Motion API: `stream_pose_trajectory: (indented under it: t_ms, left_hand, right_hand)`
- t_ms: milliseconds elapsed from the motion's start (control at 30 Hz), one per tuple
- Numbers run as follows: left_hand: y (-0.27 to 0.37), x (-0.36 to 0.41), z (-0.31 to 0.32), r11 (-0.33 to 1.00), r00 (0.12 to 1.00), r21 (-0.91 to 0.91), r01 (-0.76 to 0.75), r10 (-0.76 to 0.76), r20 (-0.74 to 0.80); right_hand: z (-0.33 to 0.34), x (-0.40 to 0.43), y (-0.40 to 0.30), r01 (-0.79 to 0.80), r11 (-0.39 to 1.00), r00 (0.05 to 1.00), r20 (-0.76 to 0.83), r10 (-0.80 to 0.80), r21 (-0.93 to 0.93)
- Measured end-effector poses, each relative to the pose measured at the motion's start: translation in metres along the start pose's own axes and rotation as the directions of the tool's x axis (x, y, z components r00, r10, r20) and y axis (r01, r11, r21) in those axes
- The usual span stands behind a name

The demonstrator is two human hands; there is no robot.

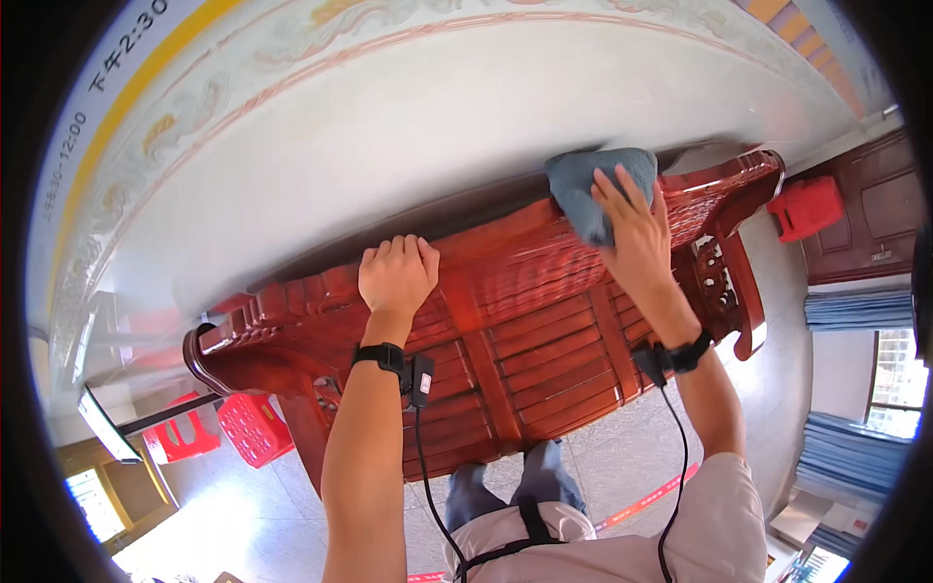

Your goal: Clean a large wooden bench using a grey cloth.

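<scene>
A dark red, glossy wooden bench (543,375) with a slatted seat and a carved backrest stands before me, its back along a pale wall. My left hand (399,273) is closed over the top rail (496,232) of the backrest, left of its middle. Farther right, my right hand (638,229) holds a blue-grey cloth (579,182) against the same rail. The fingers are spread over the cloth, which drapes over the rail's edge. The underside of the cloth is hidden. Both wrists carry black straps with small devices and cables.
Red plastic stools (255,430) stand on the tiled floor at left, and another red stool (807,209) is by a brown door (867,208) at right. The scrolled armrests (747,291) bound the bench. Blue curtains (838,452) hang at right. Red tape (649,499) marks the floor.
</scene>
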State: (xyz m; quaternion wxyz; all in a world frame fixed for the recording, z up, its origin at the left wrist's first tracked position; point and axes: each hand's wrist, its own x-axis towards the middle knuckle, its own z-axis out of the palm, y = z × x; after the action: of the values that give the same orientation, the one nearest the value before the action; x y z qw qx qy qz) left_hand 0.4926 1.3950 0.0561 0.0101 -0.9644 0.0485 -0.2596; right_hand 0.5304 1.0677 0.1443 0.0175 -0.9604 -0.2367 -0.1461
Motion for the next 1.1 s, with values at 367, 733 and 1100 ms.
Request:
stream_pose_trajectory:
  t_ms: [367,733,1100]
  left_hand:
    - [0.001,0.000,0.004,0.998,0.999,-0.063,0.007,-0.010,-0.043]
    - [-0.004,-0.004,0.004,0.998,1.000,-0.056,0.019,-0.020,-0.021]
    - [0.000,-0.004,0.004,0.999,1.000,-0.034,0.020,-0.020,0.004]
  right_hand:
    - [0.014,0.027,-0.001,-0.064,0.996,0.994,0.087,0.070,-0.070]
    - [-0.022,0.012,0.025,-0.500,0.772,0.860,0.117,0.497,0.391]
    - [-0.034,-0.022,0.082,-0.262,0.099,0.520,0.054,0.853,0.960]
